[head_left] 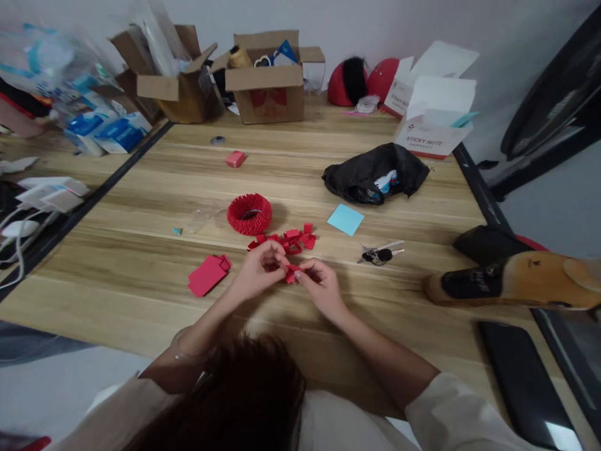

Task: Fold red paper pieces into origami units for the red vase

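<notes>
Between the fingertips of both hands is a small piece of red folded paper [292, 274]. My left hand [260, 270] pinches it from one side, and my right hand [322, 285] pinches it from the other. Just beyond the hands lies a loose pile of small red folded paper pieces [292, 240]. Behind that pile stands a round red bowl of interlocked paper pieces [249, 213]. To the left of my left hand, flat red paper slips [206, 276] rest on the wooden table [141, 250].
A blue sticky note [345, 219], keys [379, 255] and a black plastic bag [375, 175] lie to the right. A brown bottle-like object [511, 280] and a black phone [526, 382] are farther right. Cardboard boxes [267, 97] line the back. A small red block [235, 158] sits behind the bowl.
</notes>
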